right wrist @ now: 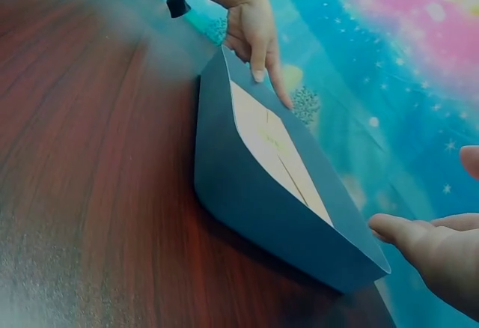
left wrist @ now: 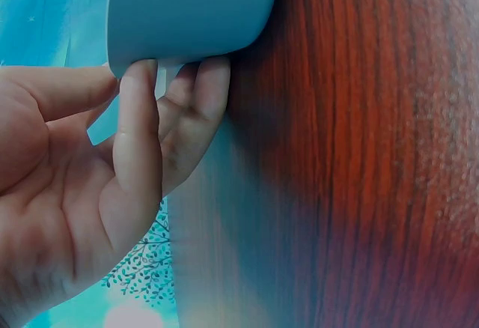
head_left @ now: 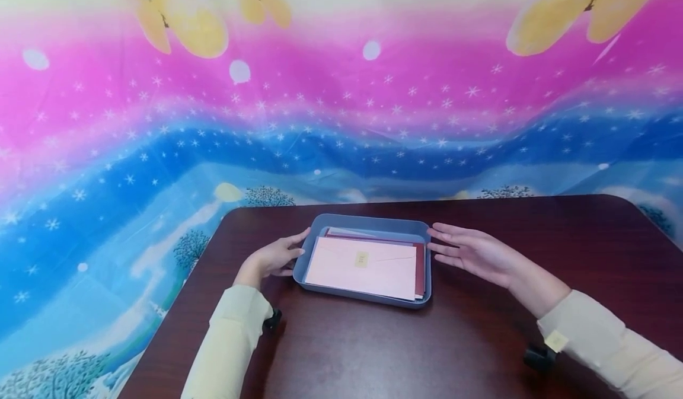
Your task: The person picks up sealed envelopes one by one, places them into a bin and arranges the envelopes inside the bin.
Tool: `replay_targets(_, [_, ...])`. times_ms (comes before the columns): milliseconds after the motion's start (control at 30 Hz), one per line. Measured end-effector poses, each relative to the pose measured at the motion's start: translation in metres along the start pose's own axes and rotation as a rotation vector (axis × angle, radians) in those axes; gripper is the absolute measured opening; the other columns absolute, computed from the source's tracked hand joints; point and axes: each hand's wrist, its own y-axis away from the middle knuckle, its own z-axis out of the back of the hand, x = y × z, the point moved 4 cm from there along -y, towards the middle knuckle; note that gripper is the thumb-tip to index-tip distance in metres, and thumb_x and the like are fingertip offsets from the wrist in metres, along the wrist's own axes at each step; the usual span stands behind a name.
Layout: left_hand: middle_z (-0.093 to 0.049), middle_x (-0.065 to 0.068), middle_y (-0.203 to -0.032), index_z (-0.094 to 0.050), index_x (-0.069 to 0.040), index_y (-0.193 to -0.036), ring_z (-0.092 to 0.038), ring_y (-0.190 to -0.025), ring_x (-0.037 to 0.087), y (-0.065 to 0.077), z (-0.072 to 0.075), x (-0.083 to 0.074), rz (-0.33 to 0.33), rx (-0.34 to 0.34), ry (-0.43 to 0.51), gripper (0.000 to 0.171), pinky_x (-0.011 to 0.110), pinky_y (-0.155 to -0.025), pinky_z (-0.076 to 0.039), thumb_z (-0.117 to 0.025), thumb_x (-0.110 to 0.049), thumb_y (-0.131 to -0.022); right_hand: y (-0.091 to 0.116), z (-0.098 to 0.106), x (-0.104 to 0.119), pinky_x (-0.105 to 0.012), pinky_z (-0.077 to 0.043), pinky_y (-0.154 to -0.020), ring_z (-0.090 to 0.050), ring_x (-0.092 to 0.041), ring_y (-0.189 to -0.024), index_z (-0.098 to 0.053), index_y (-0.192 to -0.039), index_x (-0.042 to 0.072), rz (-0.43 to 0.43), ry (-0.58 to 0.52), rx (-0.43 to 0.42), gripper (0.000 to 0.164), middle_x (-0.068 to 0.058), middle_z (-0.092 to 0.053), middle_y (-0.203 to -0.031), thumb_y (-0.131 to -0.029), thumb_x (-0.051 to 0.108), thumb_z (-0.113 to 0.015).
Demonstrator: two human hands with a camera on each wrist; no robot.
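Observation:
A grey-blue rectangular tray (head_left: 373,226) sits on the table with a stack of envelopes in it. On top lies a pale pink envelope (head_left: 341,268) with a small yellowish label (head_left: 361,259); a dark red envelope (head_left: 420,268) shows beneath it at the right. My left hand (head_left: 272,257) is at the tray's left end, and in the left wrist view its fingertips touch the tray wall (left wrist: 194,13). At the opposite end, my right hand (head_left: 475,255) has its fingers extended beside the rim. The right wrist view shows a small gap between that hand (right wrist: 441,253) and the tray.
The dark reddish-brown wooden table (head_left: 347,351) has rounded far corners. Behind its far edge hangs a colourful printed cloth (head_left: 341,108) with snowflakes. A black wrist device (head_left: 540,357) is strapped below the right sleeve, and another (head_left: 272,319) is at the left wrist.

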Motion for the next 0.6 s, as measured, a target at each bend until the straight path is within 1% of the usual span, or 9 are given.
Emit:
replay_targets(67, [-0.02,0.018,-0.167,-0.02,-0.036,-0.164,-0.051,-0.131,0.031,0.0,0.0,0.001,0.001,0.001,-0.006,0.065,0.044,-0.094,-0.054,-0.049,-0.016,-0.11,0.001,0.002,0.001,-0.031,-0.045,-0.106,-0.056,-0.011,-0.129,0.001,-0.16,-0.008,0.014,-0.003,0.013,0.069,0.009,-0.054,-0.14,-0.112,0.016,-0.043])
replay_targets(267, [-0.025,0.018,-0.165,-0.021,-0.037,-0.164,-0.056,-0.121,0.027,-0.002,0.002,0.0,-0.006,-0.008,-0.012,0.065,0.04,-0.089,-0.055,-0.05,-0.017,-0.11,0.005,0.01,0.007,-0.029,-0.046,-0.104,-0.058,-0.009,-0.127,0.001,-0.159,-0.01,0.055,0.042,0.014,0.068,0.011,-0.055,-0.14,-0.112,0.014,-0.042])
replay_targets(300, [-0.027,0.018,-0.165,-0.021,-0.037,-0.164,-0.057,-0.119,0.027,-0.002,0.001,0.0,-0.006,-0.008,-0.011,0.064,0.039,-0.088,-0.056,-0.05,-0.017,-0.11,0.006,0.012,0.009,-0.028,-0.046,-0.103,-0.058,-0.008,-0.127,0.001,-0.159,-0.01,0.058,0.052,0.008,0.069,0.01,-0.054,-0.142,-0.112,0.014,-0.043])
replay_targets(367, [-0.029,0.018,-0.163,-0.021,-0.036,-0.164,-0.058,-0.116,0.026,-0.002,0.002,0.0,-0.004,-0.009,-0.015,0.064,0.037,-0.084,-0.056,-0.05,-0.017,-0.11,0.006,0.014,0.012,-0.027,-0.045,-0.104,-0.057,-0.006,-0.127,0.001,-0.159,-0.01,0.068,0.093,0.007,0.067,-0.002,-0.047,-0.154,-0.112,0.013,-0.042])
replay_targets(433, [-0.031,0.018,-0.163,-0.021,-0.037,-0.164,-0.059,-0.116,0.025,-0.001,0.002,0.001,0.002,-0.008,-0.012,0.064,0.036,-0.082,-0.056,-0.05,-0.017,-0.11,0.007,0.017,0.017,-0.025,-0.044,-0.103,-0.053,-0.005,-0.13,0.0,-0.16,-0.01,0.076,0.171,-0.004,0.067,-0.015,-0.031,-0.164,-0.112,0.013,-0.042])
replay_targets(533, [-0.034,0.02,-0.161,-0.021,-0.035,-0.164,-0.06,-0.117,0.026,0.0,0.002,0.0,-0.007,0.003,-0.029,0.064,0.037,-0.082,-0.056,-0.05,-0.017,-0.11,0.008,0.022,0.029,-0.025,-0.043,-0.104,-0.04,-0.022,-0.144,-0.004,-0.16,-0.009,0.092,0.347,-0.048,0.067,-0.03,-0.008,-0.166,-0.111,0.013,-0.044])
replay_targets(567, [-0.034,0.02,-0.161,-0.021,-0.034,-0.164,-0.06,-0.119,0.026,0.0,0.003,-0.001,-0.01,0.006,-0.035,0.064,0.038,-0.083,-0.056,-0.05,-0.017,-0.11,0.009,0.024,0.033,-0.024,-0.042,-0.105,-0.035,-0.028,-0.147,-0.006,-0.161,-0.007,0.094,0.447,-0.076,0.068,-0.029,-0.01,-0.166,-0.111,0.015,-0.046])
replay_targets(600, [-0.034,0.02,-0.161,-0.021,-0.033,-0.165,-0.061,-0.118,0.027,0.001,0.004,-0.002,-0.017,0.011,-0.047,0.064,0.039,-0.085,-0.056,-0.051,-0.018,-0.11,0.01,0.027,0.038,-0.029,-0.042,-0.107,-0.029,-0.034,-0.149,-0.009,-0.162,-0.006,0.093,0.556,-0.105,0.069,-0.029,-0.012,-0.166,-0.111,0.018,-0.048])
